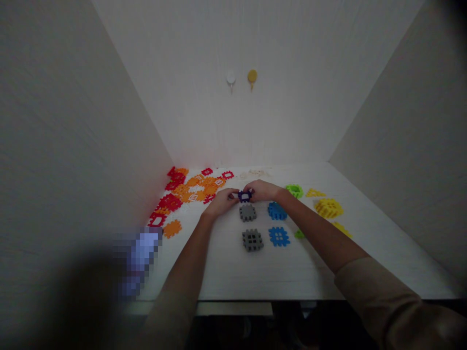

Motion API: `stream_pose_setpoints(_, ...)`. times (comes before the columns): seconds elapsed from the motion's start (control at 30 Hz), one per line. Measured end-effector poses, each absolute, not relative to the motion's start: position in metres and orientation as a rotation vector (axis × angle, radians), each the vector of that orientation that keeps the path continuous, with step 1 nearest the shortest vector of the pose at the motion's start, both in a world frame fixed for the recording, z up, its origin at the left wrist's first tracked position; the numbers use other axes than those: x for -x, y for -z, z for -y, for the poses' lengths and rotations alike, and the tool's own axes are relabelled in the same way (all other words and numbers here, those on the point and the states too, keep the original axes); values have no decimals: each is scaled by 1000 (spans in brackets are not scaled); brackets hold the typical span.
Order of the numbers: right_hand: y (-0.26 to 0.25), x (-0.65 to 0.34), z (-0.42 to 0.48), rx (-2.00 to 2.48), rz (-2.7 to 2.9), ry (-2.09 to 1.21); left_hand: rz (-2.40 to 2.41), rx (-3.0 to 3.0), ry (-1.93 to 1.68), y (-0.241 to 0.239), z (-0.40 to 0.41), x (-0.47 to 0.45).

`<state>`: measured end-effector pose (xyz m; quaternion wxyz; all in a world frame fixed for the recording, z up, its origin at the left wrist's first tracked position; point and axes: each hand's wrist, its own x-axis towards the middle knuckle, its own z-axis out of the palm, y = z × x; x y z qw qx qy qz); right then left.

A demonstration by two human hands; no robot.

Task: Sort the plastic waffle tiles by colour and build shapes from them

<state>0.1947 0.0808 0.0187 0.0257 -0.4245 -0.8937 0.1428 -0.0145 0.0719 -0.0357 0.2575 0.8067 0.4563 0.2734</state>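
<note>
My left hand (222, 201) and my right hand (264, 190) hold a dark purple waffle block (240, 197) between them, with fingers closed at its two sides. It has notched edges and a pale square middle. Just in front of it lies a grey waffle block (247, 213), and nearer to me a second grey block (252, 240) with a window grid. A blue block (277, 212) sits beside my right wrist, partly hidden by the forearm. Another blue block (279, 236) with a window grid lies below it.
Red (170, 201) and orange blocks (209, 184) are heaped at the left. At the right lie a green block (294, 190), a yellow triangular piece (315, 193) and a yellow stack (329, 207). A pixelated phone-like object (142, 253) is at the left edge. Walls enclose three sides.
</note>
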Motion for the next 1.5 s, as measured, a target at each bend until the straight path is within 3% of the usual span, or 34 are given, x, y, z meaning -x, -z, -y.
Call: stream_pose_setpoints(1.5,-11,-198,-74,1490,2700,-311,-1224,-2268,-762,32,-69,8)
